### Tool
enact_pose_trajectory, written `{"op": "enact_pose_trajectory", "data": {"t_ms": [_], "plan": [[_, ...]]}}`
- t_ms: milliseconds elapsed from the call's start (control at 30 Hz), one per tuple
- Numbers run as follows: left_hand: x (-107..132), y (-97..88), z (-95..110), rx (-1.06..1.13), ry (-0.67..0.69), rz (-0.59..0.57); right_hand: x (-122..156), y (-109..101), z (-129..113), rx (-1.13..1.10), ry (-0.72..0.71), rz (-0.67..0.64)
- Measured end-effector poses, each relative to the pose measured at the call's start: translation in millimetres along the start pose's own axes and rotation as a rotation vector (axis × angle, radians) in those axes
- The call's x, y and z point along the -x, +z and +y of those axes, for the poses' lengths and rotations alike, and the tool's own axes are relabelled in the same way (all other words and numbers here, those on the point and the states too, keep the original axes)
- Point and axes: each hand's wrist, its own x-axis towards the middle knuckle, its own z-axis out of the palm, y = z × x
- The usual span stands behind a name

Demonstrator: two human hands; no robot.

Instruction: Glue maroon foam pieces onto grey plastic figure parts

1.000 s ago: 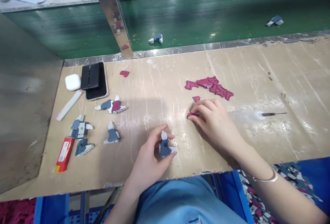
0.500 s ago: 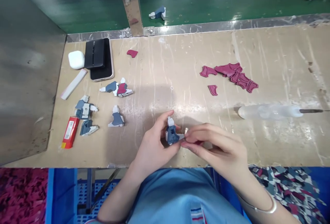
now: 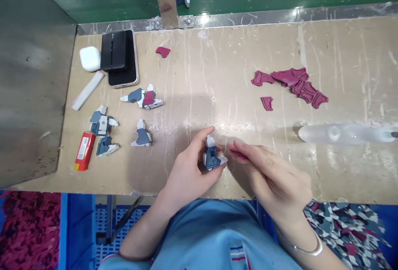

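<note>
The left hand [image 3: 189, 170] pinches a small blue-and-white piece [image 3: 212, 158] between thumb and fingers, just above the near edge of the worktable [image 3: 217, 75]. The right hand [image 3: 273, 174] grips a thin red piece [image 3: 239, 157] in its fingertips, just right of the blue one. More red pieces [image 3: 295, 85] lie farther right, and a phone [image 3: 120, 58] sits far left.

Blue top [image 3: 217, 237], silver bangle [image 3: 306, 250].

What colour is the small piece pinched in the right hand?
Maroon red, like the loose cut pieces farther back on the table. The right hand pinches the small piece; seen in the head view.
</note>
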Motion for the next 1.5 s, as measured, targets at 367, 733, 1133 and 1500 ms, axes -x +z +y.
{"op": "enact_pose_trajectory", "data": {"t_ms": [367,733,1133,1500], "plan": [[1.4,-4.3,-1.3,-0.087,0.022,-0.019,13.4,5.0,2.1,-0.132,-0.097,-0.068],[1.9,-2.5,-3.7,-0.12,0.027,0.003,8.4,2.7,-2.6,0.021,-0.131,-0.107],[1.7,-0.7,-5.8,-0.121,0.046,0.021,9.6,8.5,-3.6,0.033,-0.162,-0.055],[6.6,-6.5,-12.1,0.068,0.152,-0.079,2.7,18.0,6.0,0.033,-0.114,-0.008]]}}
